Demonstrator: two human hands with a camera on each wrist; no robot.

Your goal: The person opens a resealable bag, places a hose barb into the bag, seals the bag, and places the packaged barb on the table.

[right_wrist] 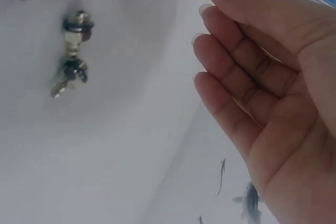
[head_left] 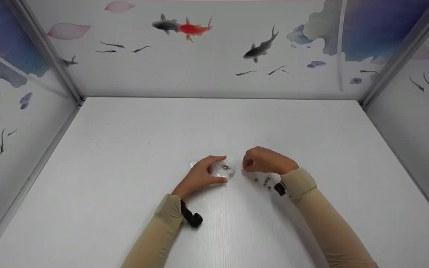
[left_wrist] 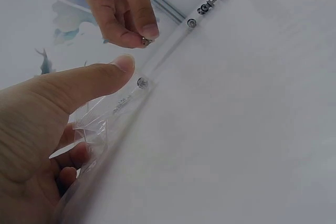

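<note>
White walls (head_left: 199,78) are enclosing the workspace, painted fish (head_left: 196,29) decorating the far one at twelve o'clock; a white table (head_left: 88,204) is spreading below, smooth and faintly glossy; a person's left hand (head_left: 201,173) is holding, from nine o'clock, a clear plastic bag (head_left: 218,172) at the table's middle, thumb and fingers curving widely, seemingly steadying its flimsy sides; the right hand (head_left: 266,160), towards the bag's three o'clock, is pinching one metal fitting (left_wrist: 146,41) narrowly, suiting so small a piece; bagged fittings (head_left: 226,168) are showing through; loose fittings (head_left: 267,181) are lying just past three o'clock, probably for easy reach.
</note>
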